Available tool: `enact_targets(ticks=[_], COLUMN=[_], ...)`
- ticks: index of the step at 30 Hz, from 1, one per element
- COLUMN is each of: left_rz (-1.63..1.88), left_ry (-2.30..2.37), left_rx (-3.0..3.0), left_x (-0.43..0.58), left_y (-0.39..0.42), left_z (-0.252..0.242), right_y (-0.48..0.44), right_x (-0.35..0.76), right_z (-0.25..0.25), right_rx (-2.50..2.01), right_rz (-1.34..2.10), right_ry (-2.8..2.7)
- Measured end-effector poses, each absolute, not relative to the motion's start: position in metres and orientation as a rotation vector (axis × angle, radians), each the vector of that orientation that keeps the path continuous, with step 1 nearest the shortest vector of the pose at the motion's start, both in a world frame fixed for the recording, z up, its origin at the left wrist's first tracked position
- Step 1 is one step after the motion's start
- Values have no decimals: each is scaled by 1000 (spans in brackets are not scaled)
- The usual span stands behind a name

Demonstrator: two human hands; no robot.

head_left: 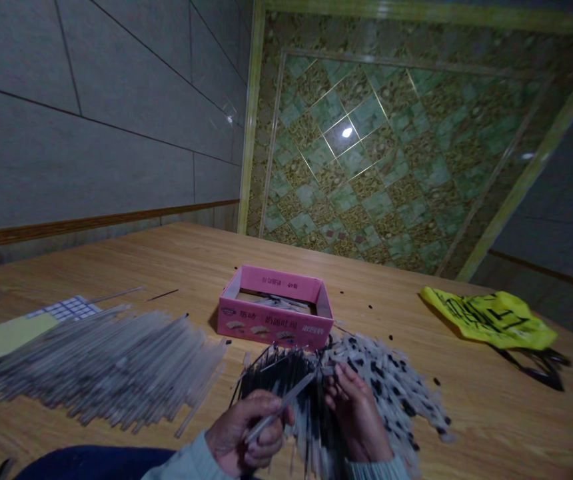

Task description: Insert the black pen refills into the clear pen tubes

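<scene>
My left hand is closed around a clear plastic tube like a pen barrel, which slants up to the right. Close to the tube's far end, my right hand pinches a small greyish piece, too blurred to name. Below and between both hands spreads a pile of thin dark rods resembling pen refills. On the right, beside my right hand, lies a heap of small whitish and black pieces that look like pen caps. A large pile of clear tubes covers the table's left.
Behind the rods stands an open pink box with thin pieces inside. A yellow plastic bag with black print lies at right, next to a black strap-like item. Green-yellow paper rests at left on the wooden table.
</scene>
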State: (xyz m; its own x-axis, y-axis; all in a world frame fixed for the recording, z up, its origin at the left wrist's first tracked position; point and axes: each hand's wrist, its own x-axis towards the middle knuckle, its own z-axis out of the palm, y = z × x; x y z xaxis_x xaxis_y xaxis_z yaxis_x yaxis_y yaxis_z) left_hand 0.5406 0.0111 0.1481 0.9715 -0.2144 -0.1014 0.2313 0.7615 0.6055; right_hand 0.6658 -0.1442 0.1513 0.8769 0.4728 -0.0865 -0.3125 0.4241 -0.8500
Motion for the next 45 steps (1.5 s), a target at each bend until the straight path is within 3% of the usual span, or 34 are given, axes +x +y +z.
enact_targets(ticks=[35,45], left_rz=[-313,-312], left_ry=[118,41], left_rx=[758,769], left_x=[552,544], left_y=[-1,-13], left_z=[132,146], right_y=[-139,-136], right_x=[659,663], right_z=[150,140], right_rx=[-1156,-992], right_rz=[546,765], right_ry=[-463,-449])
